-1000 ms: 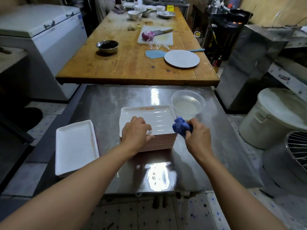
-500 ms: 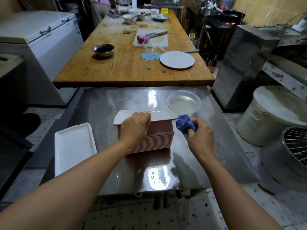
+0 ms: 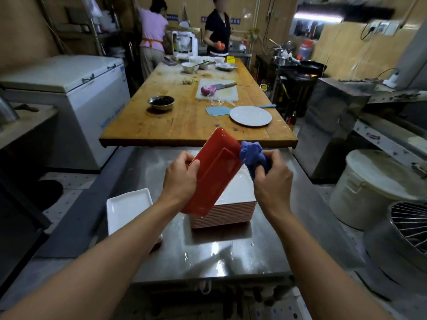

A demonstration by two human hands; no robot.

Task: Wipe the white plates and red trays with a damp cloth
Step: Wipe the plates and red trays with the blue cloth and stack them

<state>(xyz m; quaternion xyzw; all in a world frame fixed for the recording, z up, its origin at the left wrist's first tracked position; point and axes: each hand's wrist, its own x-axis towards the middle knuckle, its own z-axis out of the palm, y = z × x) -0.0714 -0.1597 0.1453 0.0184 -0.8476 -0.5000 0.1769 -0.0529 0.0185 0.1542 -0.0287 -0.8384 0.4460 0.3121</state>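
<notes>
My left hand (image 3: 182, 179) holds a rectangular tray (image 3: 216, 172) tilted up on end, its red underside facing me. My right hand (image 3: 272, 179) grips a bunched blue cloth (image 3: 251, 153) that touches the tray's upper right edge. Under the lifted tray a stack of trays (image 3: 233, 211), white on top with pink-red sides, sits on the steel table (image 3: 208, 255). One white rectangular plate (image 3: 128, 209) lies at the table's left edge. The water bowl seen earlier is hidden behind the tray and my hands.
A long wooden table (image 3: 184, 121) lies ahead with a round white plate (image 3: 250, 115), a cutting board, a metal bowl (image 3: 161, 102). A white chest freezer (image 3: 67, 88) stands left, a lidded white bucket (image 3: 376, 188) and wire fan guard right. Two people stand at the far end.
My left hand lifted the top tray off the stack and tipped it up, red underside toward me. My right hand brought the blue cloth to its edge. My view rose.
</notes>
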